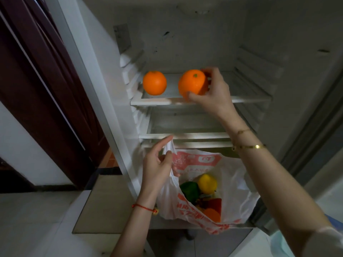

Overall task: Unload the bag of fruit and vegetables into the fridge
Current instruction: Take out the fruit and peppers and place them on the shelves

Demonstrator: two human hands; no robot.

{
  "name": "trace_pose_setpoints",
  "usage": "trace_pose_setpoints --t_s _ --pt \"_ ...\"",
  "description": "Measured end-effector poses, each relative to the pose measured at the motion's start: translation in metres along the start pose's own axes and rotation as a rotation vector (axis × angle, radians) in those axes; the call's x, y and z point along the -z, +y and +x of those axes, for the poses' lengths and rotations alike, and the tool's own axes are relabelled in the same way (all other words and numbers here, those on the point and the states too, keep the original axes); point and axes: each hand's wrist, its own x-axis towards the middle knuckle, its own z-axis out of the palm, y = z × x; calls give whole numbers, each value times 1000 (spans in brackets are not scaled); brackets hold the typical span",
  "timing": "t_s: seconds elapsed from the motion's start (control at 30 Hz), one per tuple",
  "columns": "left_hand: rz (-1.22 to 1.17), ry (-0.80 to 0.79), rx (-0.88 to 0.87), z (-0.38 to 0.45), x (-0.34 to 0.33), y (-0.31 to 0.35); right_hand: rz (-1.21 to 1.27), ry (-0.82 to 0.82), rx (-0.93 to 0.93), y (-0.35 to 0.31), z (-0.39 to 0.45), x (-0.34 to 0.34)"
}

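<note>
Right hand point(209, 89) grasping orange point(192, 84) at top shelf point(148, 101), possibly touching; left hand point(157, 164) pinching bag point(232, 175) handle.

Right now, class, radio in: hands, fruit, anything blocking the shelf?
Right hand holds orange at top shelf. Left hand holds bag. One orange already shelved. Nothing blocking.
</note>
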Motion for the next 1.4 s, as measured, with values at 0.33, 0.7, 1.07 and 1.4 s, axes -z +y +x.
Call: trace_pose_setpoints --t_s 0.33,0.7,1.07,1.4 --pt "1 3 -5 1 -1 8 -53 -89 -14 10 53 -38" --pt "-26 1 -18 -9 2 8 59 5 -87 17 27 -21" --pt "-24 -12 -78 -33 4 4 -173 -620 -301 66 -106 0" --pt "-38 -49 -81 -50 6 0 -642 -1216 -266 156 -211 -54"
